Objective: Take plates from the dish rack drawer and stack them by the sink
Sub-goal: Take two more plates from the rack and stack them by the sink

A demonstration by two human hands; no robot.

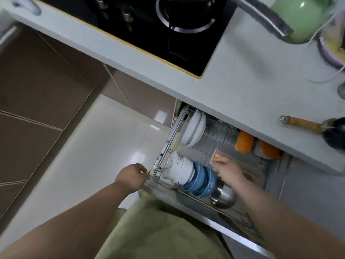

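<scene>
The dish rack drawer (168, 144) stands pulled out below the counter. Several white plates (194, 128) stand on edge at its far left end. Along the front rail, white bowls (180, 168) and blue bowls (202, 181) lie stacked on their sides beside a steel bowl (225, 197). My left hand (133, 176) is at the drawer's front left corner, fingers pinched against the wire frame. My right hand (228, 170) reaches into the rack just past the blue bowls, palm down, fingers apart, holding nothing. It is short of the plates.
Orange items (244, 142) sit at the rack's far right. On the white counter (242, 75) above are a black gas hob (149, 25) with a pot, a green kettle (298, 17), a white cord and a wooden-handled tool (302, 123). Glossy floor tiles (97, 146) lie to the left.
</scene>
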